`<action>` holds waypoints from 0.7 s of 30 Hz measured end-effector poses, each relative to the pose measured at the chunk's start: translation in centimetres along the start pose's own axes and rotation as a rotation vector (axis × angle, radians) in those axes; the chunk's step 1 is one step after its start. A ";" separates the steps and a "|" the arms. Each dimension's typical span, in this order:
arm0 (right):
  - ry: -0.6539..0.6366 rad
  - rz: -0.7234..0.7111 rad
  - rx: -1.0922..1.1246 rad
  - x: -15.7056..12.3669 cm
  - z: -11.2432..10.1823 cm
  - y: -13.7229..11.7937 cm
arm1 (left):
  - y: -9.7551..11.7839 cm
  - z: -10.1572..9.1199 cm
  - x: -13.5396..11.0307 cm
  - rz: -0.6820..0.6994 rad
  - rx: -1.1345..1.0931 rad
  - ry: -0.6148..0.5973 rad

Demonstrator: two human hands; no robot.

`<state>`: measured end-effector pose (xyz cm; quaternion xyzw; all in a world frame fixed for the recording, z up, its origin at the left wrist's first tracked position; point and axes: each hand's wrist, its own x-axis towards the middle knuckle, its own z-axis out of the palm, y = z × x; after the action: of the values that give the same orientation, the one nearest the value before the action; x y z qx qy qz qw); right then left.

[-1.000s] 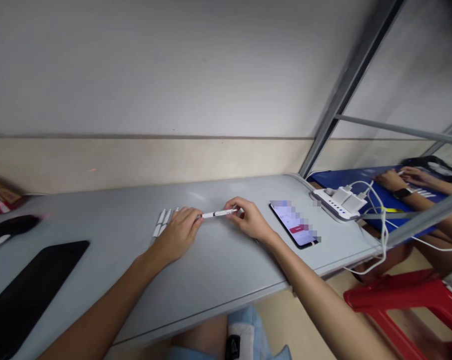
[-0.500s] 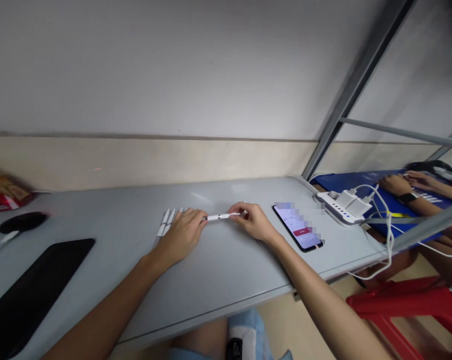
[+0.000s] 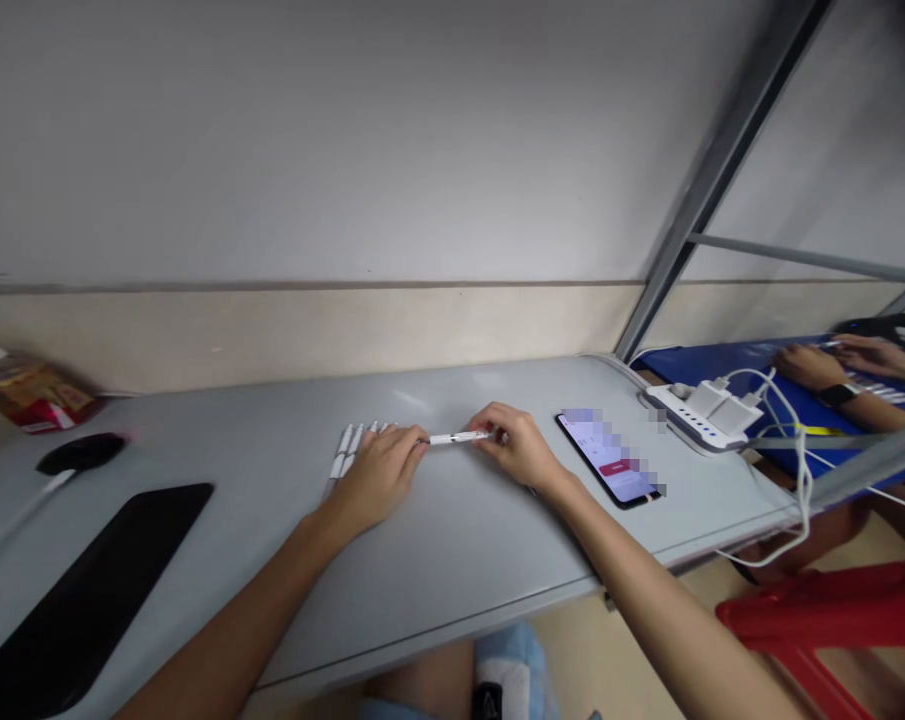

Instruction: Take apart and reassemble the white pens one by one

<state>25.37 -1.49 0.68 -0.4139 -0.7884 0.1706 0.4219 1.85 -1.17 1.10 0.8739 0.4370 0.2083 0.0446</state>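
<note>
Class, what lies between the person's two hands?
A white pen, held at each end by the left hand and right hand, in the head view.

I see the left hand (image 3: 377, 475) and the right hand (image 3: 523, 447) each gripping one end of a white pen (image 3: 458, 438), held level just above the grey table (image 3: 459, 530). A row of similar white pens (image 3: 347, 452) lies beside and partly under the left hand. A phone (image 3: 611, 458) with a lit screen lies just beyond the right hand. Further out on that side sits a white power strip (image 3: 696, 418) with chargers plugged in. Well apart from the left hand lie a black pad (image 3: 84, 600) and a black mouse (image 3: 79, 453). A co-worker's hands (image 3: 842, 360) rest on a blue surface beyond the power strip.
</note>
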 end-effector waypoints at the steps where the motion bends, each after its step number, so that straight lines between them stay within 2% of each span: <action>1: 0.014 -0.020 -0.024 0.0 0.0 0.1 | -0.1 0.0 0.0 -0.012 -0.006 0.006; 5: 0.059 -0.052 -0.106 0.0 -0.1 0.8 | -0.4 -0.1 0.0 -0.036 -0.043 0.033; 9: 0.083 -0.010 -0.204 -0.1 -0.3 1.7 | -0.5 -0.2 -0.1 -0.024 -0.058 0.030; 14: 0.125 0.038 -0.346 -0.1 -0.7 2.4 | -1.0 0.0 0.0 -0.085 0.019 0.063; 17: 0.141 0.053 -0.356 -0.1 -0.7 2.5 | -1.3 0.2 0.0 -0.095 0.048 0.057; 21: 0.087 0.023 -0.313 -0.1 -0.3 2.5 | -1.2 0.2 0.0 -0.080 0.065 0.039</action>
<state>26.90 -0.13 -0.73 -0.4905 -0.7816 0.0323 0.3840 1.04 -0.41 0.63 0.8526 0.4787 0.2089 0.0161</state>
